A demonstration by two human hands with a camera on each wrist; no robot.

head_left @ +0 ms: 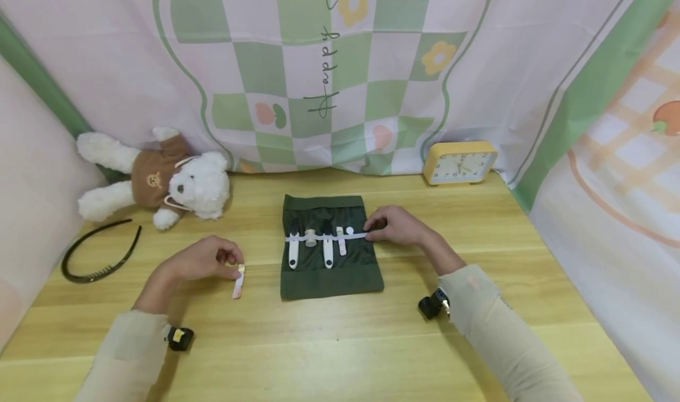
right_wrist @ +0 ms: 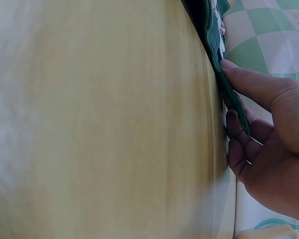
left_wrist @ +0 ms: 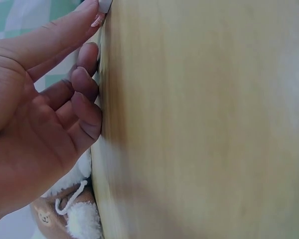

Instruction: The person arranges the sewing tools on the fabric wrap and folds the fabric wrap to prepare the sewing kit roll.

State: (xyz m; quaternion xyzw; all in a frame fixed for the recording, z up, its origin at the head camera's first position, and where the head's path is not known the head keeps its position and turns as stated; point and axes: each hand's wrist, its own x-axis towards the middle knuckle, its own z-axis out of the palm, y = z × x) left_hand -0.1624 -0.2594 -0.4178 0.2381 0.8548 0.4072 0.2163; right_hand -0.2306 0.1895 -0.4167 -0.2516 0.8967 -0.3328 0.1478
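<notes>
Two grips pinching: my left hand on slim white-pink printed packet, right hand on dark-green rectangular fabric mat edge, probably to steady its white elastic band.

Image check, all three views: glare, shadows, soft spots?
Head: pale sheen on the yellow wood-grain tabletop, shadow beside the beige left sleeve. Left wrist: whitish glare at the tabletop's right, soft grain, dark shadow beside the left hand. Right wrist: whitish glare at left, soft grain; the dark green fabric organizer's edge looks crisper.
</notes>
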